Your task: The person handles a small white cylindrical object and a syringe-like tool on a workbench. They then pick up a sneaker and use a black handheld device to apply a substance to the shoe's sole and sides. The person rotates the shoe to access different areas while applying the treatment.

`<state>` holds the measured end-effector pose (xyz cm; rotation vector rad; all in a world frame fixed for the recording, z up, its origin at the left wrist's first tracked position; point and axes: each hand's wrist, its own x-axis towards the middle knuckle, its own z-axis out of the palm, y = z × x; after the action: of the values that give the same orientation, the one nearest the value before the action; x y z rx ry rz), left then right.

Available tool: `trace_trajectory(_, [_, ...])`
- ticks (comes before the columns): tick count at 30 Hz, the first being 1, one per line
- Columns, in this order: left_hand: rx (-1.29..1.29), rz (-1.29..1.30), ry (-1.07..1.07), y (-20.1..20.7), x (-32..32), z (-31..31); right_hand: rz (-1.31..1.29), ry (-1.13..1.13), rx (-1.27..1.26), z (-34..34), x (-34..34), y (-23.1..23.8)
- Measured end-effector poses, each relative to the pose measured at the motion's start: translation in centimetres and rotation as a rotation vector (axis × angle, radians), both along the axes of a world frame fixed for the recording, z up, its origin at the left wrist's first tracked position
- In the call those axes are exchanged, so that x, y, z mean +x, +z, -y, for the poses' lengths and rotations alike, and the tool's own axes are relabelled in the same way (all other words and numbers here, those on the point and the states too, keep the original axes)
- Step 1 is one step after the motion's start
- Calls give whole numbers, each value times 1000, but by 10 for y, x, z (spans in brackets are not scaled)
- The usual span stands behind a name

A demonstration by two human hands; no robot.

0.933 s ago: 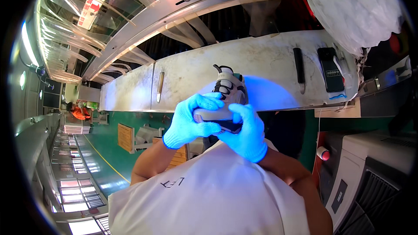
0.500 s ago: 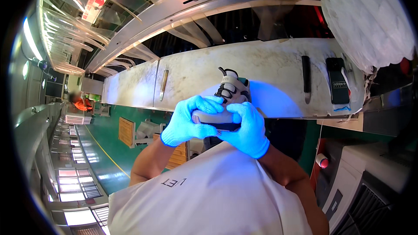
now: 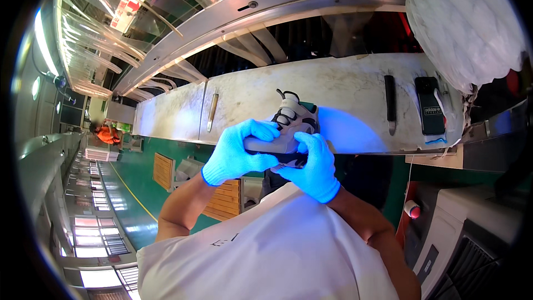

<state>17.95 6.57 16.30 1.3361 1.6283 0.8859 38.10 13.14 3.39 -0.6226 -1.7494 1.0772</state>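
A grey sneaker with dark laces and dark trim is held in front of my chest, at the near edge of the worktable. My left hand, in a glove lit blue, grips its toe end from the left, thumb low by the sole and fingers over the upper. On the right side, my right hand, gloved the same way, closes round the shoe's side and sole edge. The sneaker's ankle opening points away from me. Its underside and the tips of some fingers are hidden.
On the stained worktable lie a knife with a dark handle, a phone in a dark case and a slim tool. A white plastic bag hangs at the right. A metal-framed machine runs behind; a person in orange is far left.
The sneaker has turned in my hands, its toe swinging left so that more of its side shows. Both hands keep their hold.
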Motion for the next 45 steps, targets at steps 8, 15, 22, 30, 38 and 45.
trace_trajectory(8, [40, -71, -61, 4, -3, -8, -74, 27, 26, -2, -6, -8])
trace_trajectory(15, [-7, -45, -47, 7, -21, -11, -14, 48, 3, -10, -20, -2])
trace_trajectory(22, [50, -219, -92, 8, -17, -15, -8, 52, 35, -5, -20, 5])
trace_trajectory(30, [50, -257, -135, 12, -17, -22, -9, 53, -59, -4, -18, 0])
trace_trajectory(38, [109, -296, -125, 11, -21, -22, 32, 33, 4, -12, -30, -4])
trace_trajectory(45, [94, -272, -93, 2, -30, -27, 63, 6, 64, -10, -28, -3])
